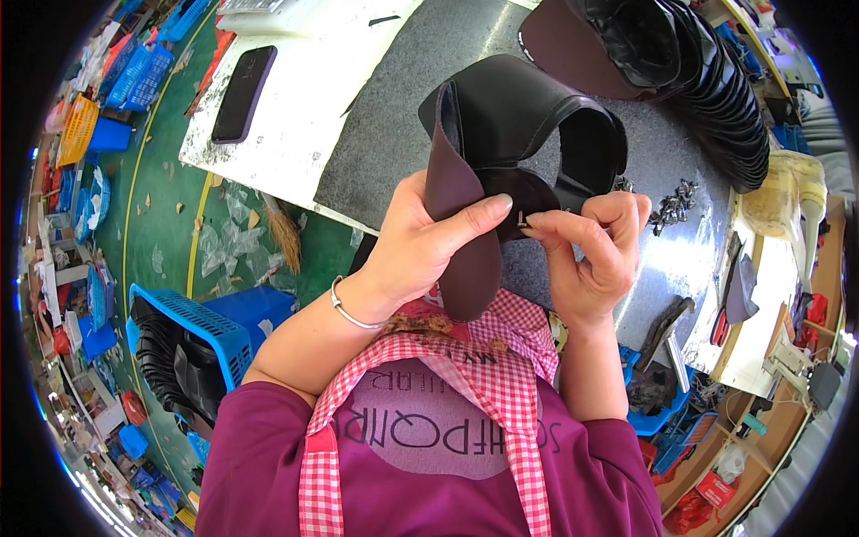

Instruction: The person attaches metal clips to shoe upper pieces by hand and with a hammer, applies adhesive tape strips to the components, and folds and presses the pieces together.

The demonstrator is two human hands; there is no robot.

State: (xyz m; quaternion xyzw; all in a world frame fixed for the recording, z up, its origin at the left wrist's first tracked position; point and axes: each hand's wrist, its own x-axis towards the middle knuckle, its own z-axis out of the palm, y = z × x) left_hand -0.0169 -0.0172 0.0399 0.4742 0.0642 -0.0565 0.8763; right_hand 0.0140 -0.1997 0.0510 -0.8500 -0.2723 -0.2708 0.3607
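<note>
A curved black leather piece (510, 112) with a maroon inner side and a large opening is held up in front of me. My left hand (416, 242) is closed on its maroon flap (455, 183), thumb on top and fingers behind. Beside that thumb, my right hand (591, 251) pinches a small metal rivet (523, 221) between thumb and forefinger, right against the leather. Whether the rivet passes through the leather I cannot tell. Beyond my right hand lies a small heap of shiny metal fittings (673, 208) on the grey tabletop (385, 134).
A long nested stack of similar black pieces (716, 107) curves along the upper right. A phone (243, 94) lies on the white board at left. A metal hand tool (667, 336) rests at the right. On the green floor are a blue basket (237, 345) and a broom (284, 234).
</note>
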